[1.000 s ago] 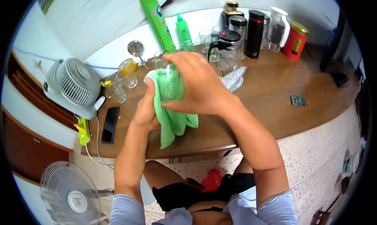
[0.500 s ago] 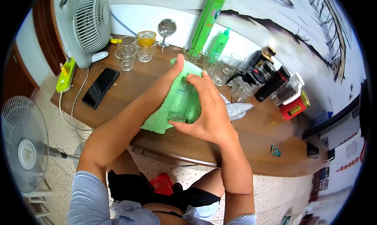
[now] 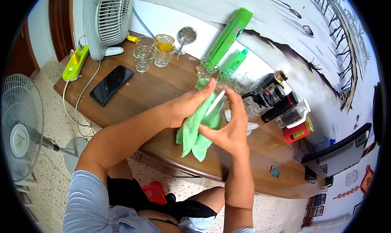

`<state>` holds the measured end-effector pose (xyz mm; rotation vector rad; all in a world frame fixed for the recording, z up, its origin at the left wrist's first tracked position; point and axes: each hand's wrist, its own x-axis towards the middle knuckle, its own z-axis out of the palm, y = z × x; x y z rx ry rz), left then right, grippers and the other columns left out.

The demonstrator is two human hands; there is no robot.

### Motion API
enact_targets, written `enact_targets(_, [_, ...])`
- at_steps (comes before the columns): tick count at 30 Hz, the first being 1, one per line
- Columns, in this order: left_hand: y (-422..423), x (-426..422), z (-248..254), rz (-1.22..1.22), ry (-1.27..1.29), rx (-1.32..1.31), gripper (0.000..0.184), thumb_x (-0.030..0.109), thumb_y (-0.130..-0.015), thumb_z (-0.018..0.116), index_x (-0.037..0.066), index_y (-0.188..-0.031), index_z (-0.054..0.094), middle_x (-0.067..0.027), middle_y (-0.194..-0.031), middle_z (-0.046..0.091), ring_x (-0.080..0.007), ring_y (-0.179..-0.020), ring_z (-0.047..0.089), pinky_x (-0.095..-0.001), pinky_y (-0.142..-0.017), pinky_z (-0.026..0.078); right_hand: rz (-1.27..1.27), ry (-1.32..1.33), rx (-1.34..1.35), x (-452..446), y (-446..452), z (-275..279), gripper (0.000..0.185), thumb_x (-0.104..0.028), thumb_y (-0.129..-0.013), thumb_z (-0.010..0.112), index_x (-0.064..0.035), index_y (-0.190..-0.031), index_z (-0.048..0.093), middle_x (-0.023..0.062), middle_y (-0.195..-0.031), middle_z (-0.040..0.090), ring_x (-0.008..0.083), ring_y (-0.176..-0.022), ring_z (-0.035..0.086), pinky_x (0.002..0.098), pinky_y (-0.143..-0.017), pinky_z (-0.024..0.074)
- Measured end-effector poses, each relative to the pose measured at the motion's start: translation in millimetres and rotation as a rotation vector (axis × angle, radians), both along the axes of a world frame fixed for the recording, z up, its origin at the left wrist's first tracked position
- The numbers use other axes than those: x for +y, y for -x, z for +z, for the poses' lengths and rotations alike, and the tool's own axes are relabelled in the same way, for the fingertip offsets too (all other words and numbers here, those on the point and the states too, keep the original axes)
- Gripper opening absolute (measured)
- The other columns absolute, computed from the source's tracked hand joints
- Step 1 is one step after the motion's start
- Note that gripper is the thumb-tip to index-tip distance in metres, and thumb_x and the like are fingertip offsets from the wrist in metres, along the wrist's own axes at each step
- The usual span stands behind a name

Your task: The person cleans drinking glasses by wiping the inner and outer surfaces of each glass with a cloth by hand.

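Observation:
A green cloth (image 3: 193, 131) hangs from my left hand (image 3: 189, 107), whose thumb presses on its upper edge. Between the hands sits a clear glass (image 3: 214, 107), tilted, with the cloth behind and around it. My right hand (image 3: 230, 127) curves round the glass from the right, its thumb low and its fingers at the top. The glass is partly blurred, and the cloth hides my left fingers. Just beyond the right hand lies a silvery cloth or pouch (image 3: 251, 127) on the wooden table (image 3: 142, 90).
Glasses (image 3: 143, 59) and a small round mirror (image 3: 187, 35) stand at the back left, near a fan (image 3: 114, 17) and a phone (image 3: 111, 85). Behind the hands are more glasses, a green box (image 3: 230, 37), a green bottle (image 3: 236, 62), a black flask (image 3: 281, 107) and a red tin (image 3: 297, 131).
The view has swung to the right. Both hands still hold the glass and cloth, the glass has turned to a different tilt, and the cloth now hangs down in folds.

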<state>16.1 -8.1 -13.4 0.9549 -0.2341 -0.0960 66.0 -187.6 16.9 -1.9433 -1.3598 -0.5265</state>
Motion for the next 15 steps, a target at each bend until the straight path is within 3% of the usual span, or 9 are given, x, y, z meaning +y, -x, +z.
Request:
enact_targets(3, [-3.4, 13.7, 3.0, -0.001, 0.107, -0.001, 0.076, 0.076, -0.102, 0.042, 0.009, -0.133, 0.061, -0.0074, -0.115, 0.068, -0.0163, -0.106, 0.069, -0.0355, -0.091, 0.060, 0.057, 0.090, 0.030, 7.9, 14.1, -4.3, 0.103, -0.028, -0.060, 0.099, 0.0000, -0.146, 0.049, 0.0238, -0.140, 0.059, 0.0421, -0.131, 0.059, 0.0525, -0.121, 0.0410])
enact_targets(4, [-8.5, 19.1, -1.3, -0.046, 0.180, 0.013, 0.077, 0.074, -0.105, 0.035, 0.007, -0.130, 0.064, -0.0090, -0.119, 0.069, -0.0185, -0.107, 0.070, -0.0372, -0.095, 0.060, 0.106, 0.111, -0.018, 11.9, 18.0, -1.3, 0.101, -0.028, -0.061, 0.099, 0.0022, -0.144, 0.049, 0.0242, -0.139, 0.059, 0.0439, -0.130, 0.059, 0.0550, -0.125, 0.0354])
enact_targets(7, [-7.4, 19.1, -0.7, 0.005, 0.115, 0.019, 0.079, 0.075, -0.105, 0.036, 0.005, -0.130, 0.064, -0.0103, -0.123, 0.069, -0.0182, -0.110, 0.069, -0.0374, -0.097, 0.059, 0.106, 0.100, -0.069, 13.9, 17.5, -2.8, 0.098, -0.027, -0.063, 0.098, 0.0034, -0.143, 0.050, 0.0238, -0.137, 0.059, 0.0443, -0.128, 0.060, 0.0565, -0.127, 0.0332])
enact_targets(13, [-7.8, -1.8, -15.3, 0.087, -0.235, -0.020, 0.084, 0.074, -0.105, 0.036, 0.001, -0.142, 0.056, -0.0121, -0.128, 0.065, -0.0178, -0.118, 0.065, -0.0348, -0.101, 0.056, -0.111, 0.019, 0.023, 3.4, 6.9, 2.1, 0.099, -0.018, -0.061, 0.095, 0.0040, -0.145, 0.047, 0.0243, -0.135, 0.058, 0.0424, -0.126, 0.057, 0.0524, -0.114, 0.0442])
enact_targets(15, [-1.5, -7.8, -11.6, 0.058, -0.269, -0.031, 0.085, 0.072, -0.106, 0.037, 0.000, -0.150, 0.046, -0.0125, -0.133, 0.062, -0.0198, -0.123, 0.063, -0.0342, -0.102, 0.055, -0.118, -0.023, -0.024, -0.1, 0.7, 1.8, 0.099, -0.015, -0.062, 0.092, 0.0032, -0.147, 0.045, 0.0244, -0.135, 0.057, 0.0424, -0.126, 0.056, 0.0503, -0.108, 0.0472])
